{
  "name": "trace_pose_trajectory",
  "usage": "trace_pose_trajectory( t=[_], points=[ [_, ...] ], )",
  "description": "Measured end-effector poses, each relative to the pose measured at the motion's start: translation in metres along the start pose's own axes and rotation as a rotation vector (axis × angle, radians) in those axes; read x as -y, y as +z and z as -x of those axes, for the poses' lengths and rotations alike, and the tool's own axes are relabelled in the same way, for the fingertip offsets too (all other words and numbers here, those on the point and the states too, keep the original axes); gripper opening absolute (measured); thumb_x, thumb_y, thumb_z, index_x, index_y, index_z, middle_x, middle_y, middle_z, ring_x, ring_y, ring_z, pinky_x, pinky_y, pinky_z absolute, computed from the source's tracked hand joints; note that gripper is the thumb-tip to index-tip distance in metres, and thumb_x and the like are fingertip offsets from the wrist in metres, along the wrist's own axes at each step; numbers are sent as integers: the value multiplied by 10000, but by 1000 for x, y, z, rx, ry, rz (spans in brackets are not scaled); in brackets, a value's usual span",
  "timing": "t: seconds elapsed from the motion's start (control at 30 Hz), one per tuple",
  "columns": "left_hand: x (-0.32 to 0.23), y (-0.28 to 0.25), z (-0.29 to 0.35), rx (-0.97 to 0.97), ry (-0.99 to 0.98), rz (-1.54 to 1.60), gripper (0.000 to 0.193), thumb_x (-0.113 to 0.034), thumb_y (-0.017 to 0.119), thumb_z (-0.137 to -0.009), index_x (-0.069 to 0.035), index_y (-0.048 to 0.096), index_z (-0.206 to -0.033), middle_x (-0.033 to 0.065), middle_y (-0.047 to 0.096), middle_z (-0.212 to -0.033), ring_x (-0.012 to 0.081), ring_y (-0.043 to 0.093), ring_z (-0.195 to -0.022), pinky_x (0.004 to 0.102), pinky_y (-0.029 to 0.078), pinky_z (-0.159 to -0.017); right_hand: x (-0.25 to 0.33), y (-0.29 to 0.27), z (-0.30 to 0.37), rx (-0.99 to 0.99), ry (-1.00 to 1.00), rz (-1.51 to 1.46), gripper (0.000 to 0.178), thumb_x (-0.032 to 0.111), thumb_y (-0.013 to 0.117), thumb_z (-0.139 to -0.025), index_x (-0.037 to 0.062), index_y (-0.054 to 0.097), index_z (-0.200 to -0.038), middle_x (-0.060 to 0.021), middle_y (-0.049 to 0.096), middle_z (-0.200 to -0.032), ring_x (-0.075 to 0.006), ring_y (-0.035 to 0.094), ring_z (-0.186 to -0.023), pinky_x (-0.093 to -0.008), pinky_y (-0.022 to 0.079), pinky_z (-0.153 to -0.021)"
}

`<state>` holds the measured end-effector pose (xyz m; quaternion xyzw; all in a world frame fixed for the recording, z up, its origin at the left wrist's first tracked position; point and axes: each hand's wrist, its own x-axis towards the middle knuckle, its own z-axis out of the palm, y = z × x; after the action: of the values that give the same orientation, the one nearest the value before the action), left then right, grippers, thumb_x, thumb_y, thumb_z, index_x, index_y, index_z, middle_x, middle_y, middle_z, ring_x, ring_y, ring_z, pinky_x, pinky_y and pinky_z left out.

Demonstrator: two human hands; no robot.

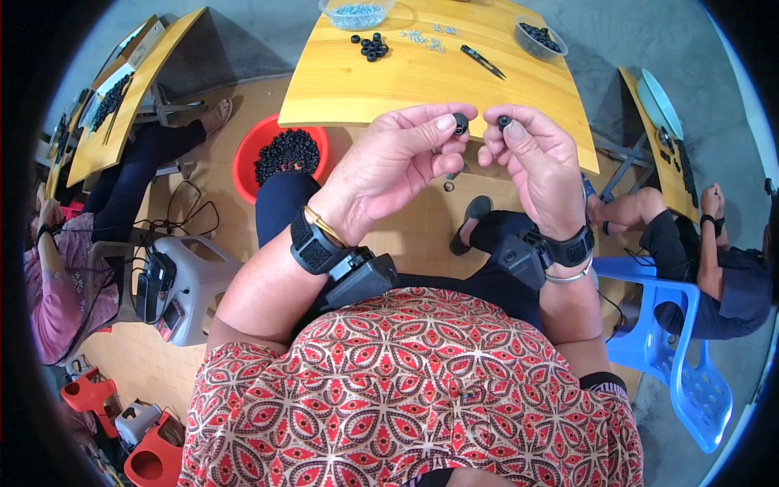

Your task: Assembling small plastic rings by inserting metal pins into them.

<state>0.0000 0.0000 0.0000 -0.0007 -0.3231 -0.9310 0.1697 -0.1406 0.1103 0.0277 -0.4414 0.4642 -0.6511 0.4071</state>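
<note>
My left hand [389, 162] pinches a black ring-shaped piece [460, 124] between thumb and fingertips, above the near edge of the yellow table [389, 97]. A smaller black round piece [504, 122] sits between the thumb and fingers of my right hand [542, 158]. The two pieces face each other, a short gap apart. Farther back on the table lie a cluster of similar black pieces [373, 49], small clear or silvery bits [422, 38] and a slim black tool with a pointed tip [483, 62].
A clear bowl of bluish bits [357, 16] and a clear bowl of black parts [540, 39] stand at the table's far side. On the floor left sits a red basin [323, 154] of black pieces. People sit at side tables; a blue stool [665, 325] is at right.
</note>
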Motion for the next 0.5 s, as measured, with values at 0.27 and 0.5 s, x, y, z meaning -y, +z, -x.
trace_pose_trajectory(
  t=[0.27,0.5],
  points=[
    [-2,9,-1,-28,15,-71,204,-88,476,-834,21,522,-1000,79,567,-860,102,551,-720,194,486,-665,8,4,0,7,-54,144,193,44,442,-842,-31,541,-990,-51,559,-785,-96,542,-660,-207,454,-629],
    [1,3,-2,-6,29,3,191,-92,483,-831,5,527,-990,81,568,-857,107,547,-728,215,490,-668,8,6,-1,-7,-129,241,186,11,454,-825,-36,525,-991,-55,554,-779,-97,545,-639,-202,454,-620]
  ],
)
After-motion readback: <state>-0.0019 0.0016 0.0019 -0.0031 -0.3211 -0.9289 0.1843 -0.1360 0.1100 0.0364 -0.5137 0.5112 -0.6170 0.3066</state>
